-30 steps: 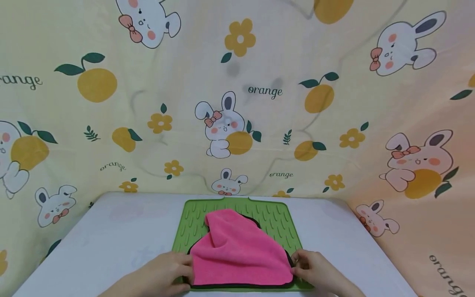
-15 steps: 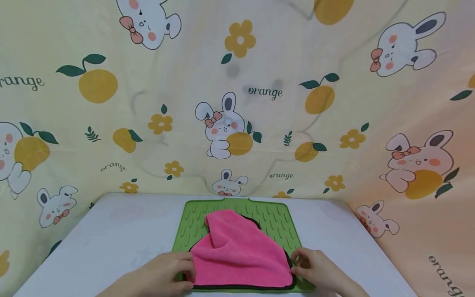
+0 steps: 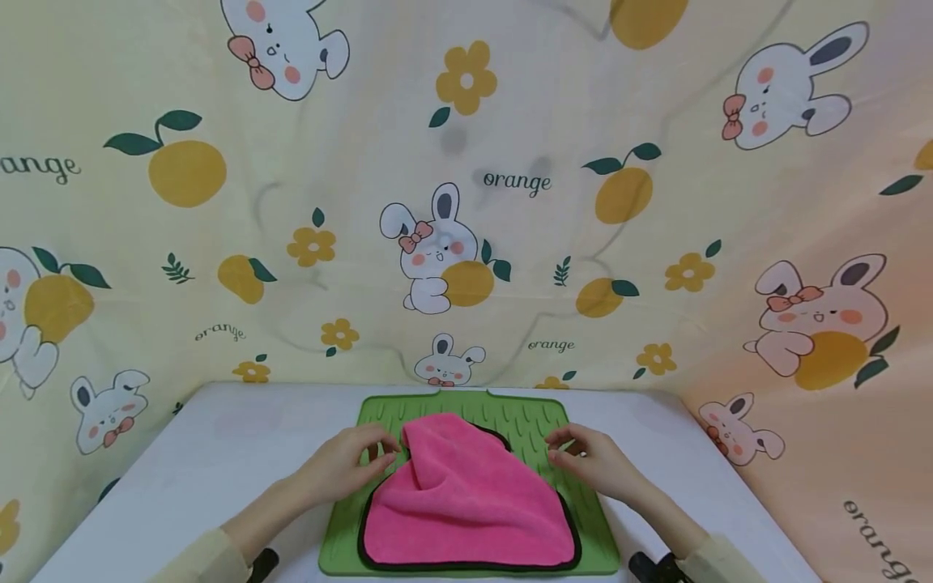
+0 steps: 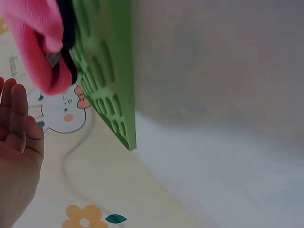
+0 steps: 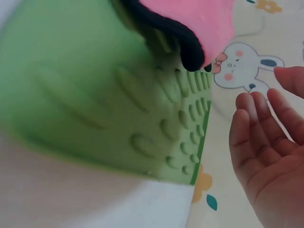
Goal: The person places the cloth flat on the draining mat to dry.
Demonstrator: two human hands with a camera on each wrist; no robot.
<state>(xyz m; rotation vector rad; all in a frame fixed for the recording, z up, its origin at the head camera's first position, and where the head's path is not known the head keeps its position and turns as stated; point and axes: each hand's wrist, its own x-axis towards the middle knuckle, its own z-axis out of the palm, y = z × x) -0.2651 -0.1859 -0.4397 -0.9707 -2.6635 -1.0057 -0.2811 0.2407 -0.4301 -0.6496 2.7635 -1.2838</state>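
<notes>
A pink cloth [image 3: 466, 510] with black edging lies rumpled on a green ribbed mat [image 3: 338, 542], its far part folded over and its near edge fairly straight. My left hand [image 3: 346, 463] hovers over the mat's left side, fingertips close to the folded upper left part of the cloth. In the left wrist view that hand [image 4: 19, 152] shows extended fingers apart from the cloth [image 4: 38, 23]. On the opposite side, my right hand [image 3: 592, 461] hangs over the mat's right edge, fingers loosely bent with nothing in them. The right wrist view shows its fingers [image 5: 261, 123] beside the cloth's dark-edged corner [image 5: 192, 52].
The mat rests on a white table [image 3: 248, 437]. Behind and at the sides hangs a cream curtain [image 3: 510, 243] printed with rabbits, oranges and flowers. Dark bands [image 3: 659, 567] sit at both wrists by the sleeves [image 3: 717, 563].
Both hands have left the near lower corners of the cloth and moved away from me, up to its far part. The cloth lies about as before.
</notes>
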